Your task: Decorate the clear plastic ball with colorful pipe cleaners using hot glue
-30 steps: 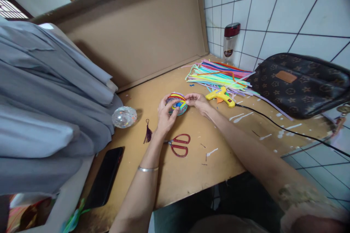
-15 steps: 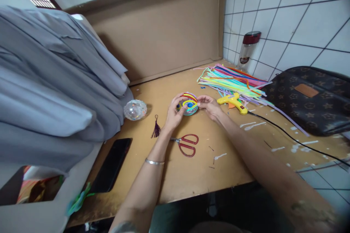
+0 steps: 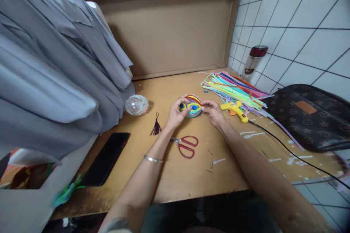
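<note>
My left hand (image 3: 177, 114) is wrapped round the left side of a clear ball (image 3: 195, 113) covered with coloured pipe cleaners. Red and yellow strips arch over its top, and yellow loops surround blue round spots on its front. At the ball's right edge, the thumb and fingertips of my right hand (image 3: 213, 112) are pinched together where the yellow pipe cleaner (image 3: 199, 105) ends. Close by my left forearm lie red-handled scissors (image 3: 187, 147), their blades partly under the wrist, and a dark tassel (image 3: 156, 127). A yellow glue gun (image 3: 234, 110) rests just right of my right hand.
A second clear ball (image 3: 137, 105) sits at left, near a grey cloth (image 3: 68, 62). Behind the glue gun spreads a pile of pipe cleaners (image 3: 237, 89), with a bottle (image 3: 253, 62) and brown bag (image 3: 308, 116) beyond. A black phone (image 3: 106, 159) lies front left. Cardboard (image 3: 169, 32) stands behind.
The camera view has shifted a little, so the table's things sit slightly differently. Both hands stay at the ball, which appears turned slightly, showing more of the left blue spot.
</note>
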`<state>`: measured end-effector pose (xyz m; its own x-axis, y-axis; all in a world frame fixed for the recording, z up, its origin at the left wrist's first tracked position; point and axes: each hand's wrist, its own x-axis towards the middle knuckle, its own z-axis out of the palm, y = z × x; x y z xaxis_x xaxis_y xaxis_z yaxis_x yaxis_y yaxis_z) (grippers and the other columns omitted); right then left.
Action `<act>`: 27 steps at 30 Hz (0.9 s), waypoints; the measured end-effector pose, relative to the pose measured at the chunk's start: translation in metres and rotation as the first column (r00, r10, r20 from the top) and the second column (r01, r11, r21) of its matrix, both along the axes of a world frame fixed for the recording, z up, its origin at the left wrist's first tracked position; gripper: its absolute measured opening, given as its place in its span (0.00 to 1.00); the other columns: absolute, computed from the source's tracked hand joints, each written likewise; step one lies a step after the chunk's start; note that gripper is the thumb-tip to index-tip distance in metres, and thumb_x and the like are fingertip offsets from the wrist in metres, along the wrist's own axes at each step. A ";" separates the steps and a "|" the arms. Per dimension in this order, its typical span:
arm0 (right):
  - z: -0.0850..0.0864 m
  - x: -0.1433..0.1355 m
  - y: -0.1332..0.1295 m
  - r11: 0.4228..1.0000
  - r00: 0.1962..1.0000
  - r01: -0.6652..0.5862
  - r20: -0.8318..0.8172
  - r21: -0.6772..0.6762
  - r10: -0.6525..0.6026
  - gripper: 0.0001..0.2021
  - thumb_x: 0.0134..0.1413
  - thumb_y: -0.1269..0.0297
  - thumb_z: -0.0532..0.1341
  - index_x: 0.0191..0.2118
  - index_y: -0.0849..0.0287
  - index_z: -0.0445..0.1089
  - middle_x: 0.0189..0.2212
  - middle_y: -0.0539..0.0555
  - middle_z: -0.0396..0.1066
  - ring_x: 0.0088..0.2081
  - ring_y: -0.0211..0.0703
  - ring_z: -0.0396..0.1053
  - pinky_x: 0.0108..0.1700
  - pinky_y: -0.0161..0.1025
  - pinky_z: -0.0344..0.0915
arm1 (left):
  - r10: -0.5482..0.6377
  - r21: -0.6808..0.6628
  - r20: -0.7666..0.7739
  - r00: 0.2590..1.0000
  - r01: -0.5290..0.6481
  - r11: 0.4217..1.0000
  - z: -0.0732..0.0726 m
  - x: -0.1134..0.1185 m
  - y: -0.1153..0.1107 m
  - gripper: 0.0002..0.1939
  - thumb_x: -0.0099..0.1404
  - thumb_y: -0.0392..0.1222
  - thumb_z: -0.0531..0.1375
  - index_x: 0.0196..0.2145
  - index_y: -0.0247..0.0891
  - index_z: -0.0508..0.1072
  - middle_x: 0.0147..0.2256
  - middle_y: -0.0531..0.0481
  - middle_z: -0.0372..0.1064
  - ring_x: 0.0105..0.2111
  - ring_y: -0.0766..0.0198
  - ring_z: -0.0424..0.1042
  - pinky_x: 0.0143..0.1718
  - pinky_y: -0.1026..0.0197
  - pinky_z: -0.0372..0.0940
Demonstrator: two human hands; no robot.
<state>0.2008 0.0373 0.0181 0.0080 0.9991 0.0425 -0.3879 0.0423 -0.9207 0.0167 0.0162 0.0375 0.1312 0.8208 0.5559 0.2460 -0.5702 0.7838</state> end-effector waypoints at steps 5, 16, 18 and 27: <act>-0.004 0.002 0.001 1.000 1.000 -0.021 -0.019 0.009 0.021 0.14 0.23 0.66 0.73 0.26 0.55 0.74 0.24 0.45 0.73 0.29 0.36 0.66 0.37 0.38 0.64 | -0.002 0.028 -0.007 1.000 0.002 1.000 -0.002 0.000 0.001 0.16 0.65 0.55 0.63 0.36 0.38 0.71 0.60 0.32 0.69 0.62 0.49 0.68 0.64 0.40 0.58; -0.008 0.004 0.003 0.998 0.999 -0.051 -0.003 0.049 0.051 0.16 0.23 0.63 0.76 0.25 0.53 0.74 0.25 0.47 0.73 0.31 0.39 0.69 0.41 0.42 0.68 | -0.006 0.048 0.000 1.000 0.006 0.999 -0.005 0.000 0.005 0.14 0.64 0.52 0.64 0.33 0.39 0.72 0.59 0.35 0.70 0.62 0.50 0.68 0.65 0.39 0.57; -0.009 0.005 0.003 0.998 0.999 -0.048 0.015 0.051 0.047 0.16 0.23 0.62 0.76 0.26 0.53 0.74 0.25 0.47 0.74 0.31 0.40 0.69 0.41 0.42 0.68 | 0.004 0.041 -0.013 1.000 -0.003 0.999 -0.005 0.000 0.005 0.14 0.64 0.53 0.64 0.33 0.39 0.72 0.60 0.35 0.70 0.62 0.50 0.68 0.65 0.39 0.57; -0.010 0.006 0.004 0.998 0.999 -0.041 0.021 0.038 0.040 0.16 0.24 0.62 0.76 0.26 0.54 0.74 0.25 0.47 0.73 0.30 0.38 0.68 0.41 0.41 0.66 | -0.002 0.044 0.009 1.000 0.001 0.999 -0.003 0.001 0.002 0.15 0.63 0.54 0.65 0.33 0.39 0.72 0.59 0.34 0.70 0.61 0.50 0.70 0.64 0.39 0.58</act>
<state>0.2063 0.0418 0.0077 -0.0334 0.9962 0.0804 -0.3709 0.0623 -0.9266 0.0173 0.0185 0.0343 0.1272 0.7951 0.5930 0.2380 -0.6049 0.7599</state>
